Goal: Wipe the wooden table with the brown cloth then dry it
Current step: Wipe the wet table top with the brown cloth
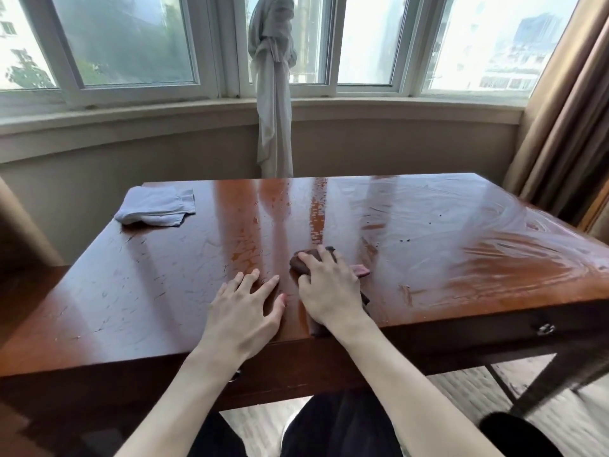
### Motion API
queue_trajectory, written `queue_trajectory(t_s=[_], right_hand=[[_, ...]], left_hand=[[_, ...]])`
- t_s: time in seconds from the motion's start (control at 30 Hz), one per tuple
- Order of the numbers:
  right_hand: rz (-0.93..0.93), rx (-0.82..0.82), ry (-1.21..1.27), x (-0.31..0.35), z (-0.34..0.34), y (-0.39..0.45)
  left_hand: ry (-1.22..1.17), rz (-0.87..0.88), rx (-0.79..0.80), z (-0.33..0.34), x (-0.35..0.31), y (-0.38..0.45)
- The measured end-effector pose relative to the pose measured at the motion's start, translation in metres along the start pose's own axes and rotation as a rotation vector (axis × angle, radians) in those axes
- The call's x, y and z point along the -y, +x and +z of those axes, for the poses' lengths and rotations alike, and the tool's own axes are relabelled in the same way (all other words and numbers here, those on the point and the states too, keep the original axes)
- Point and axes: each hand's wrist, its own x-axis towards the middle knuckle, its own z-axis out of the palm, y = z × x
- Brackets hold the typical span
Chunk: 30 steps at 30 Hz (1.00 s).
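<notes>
The wooden table (164, 285) fills the middle of the view, its right half streaked with wet smears. My right hand (329, 288) presses flat on the brown cloth (301, 263) near the table's front centre; the cloth shows beyond my fingertips, at the right of my hand and under my wrist. My left hand (248, 308) rests flat on the bare wood just left of it, fingers spread. A folded white cloth (155, 206) lies at the table's far left corner.
A grey curtain (273, 94) hangs tied up behind the table's far edge, in front of the windows. Brown drapes (566, 120) hang at the right. A drawer knob (545, 328) shows on the table's front. My knees sit under the front edge.
</notes>
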Motion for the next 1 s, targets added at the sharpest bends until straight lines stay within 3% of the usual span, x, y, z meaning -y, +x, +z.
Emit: queue_trajectory(t_s=[0.07,0.23,0.4,0.47,0.57,0.73,0.8,0.9,1.0], right_hand=[[-0.036,0.001,0.079,-0.007,-0.007,0.012],[0.195,0.048,-0.033,-0.006,-0.021,0.049],[-0.083,0.064,0.134,-0.015,-0.013,-0.009],[-0.063,0.08,0.143,-0.032,-0.029,0.021],[0.11,0.076,0.022,-0.039,-0.041,0.05],[-0.108,0.124,0.129,-0.051,-0.031,-0.009],[-0.078,0.118,0.178,-0.068,-0.045,0.006],[0.106,0.062,0.064,-0.072,-0.057,0.039],[0.026,0.063,0.018,-0.065,-0.048,0.018]], left_hand=[[0.004,0.007,-0.001,-0.001,0.001,0.001],[0.012,0.013,0.007,-0.001,0.002,0.0],[0.025,0.01,-0.028,0.003,0.002,-0.001],[0.016,0.009,-0.028,0.003,0.003,0.0],[0.0,0.013,-0.028,0.002,0.003,-0.002],[-0.002,0.012,-0.038,0.002,0.002,-0.005],[-0.009,0.01,-0.038,0.002,0.003,-0.003],[-0.005,0.021,-0.04,0.002,0.003,-0.004],[-0.002,0.018,-0.036,0.003,0.003,-0.004]])
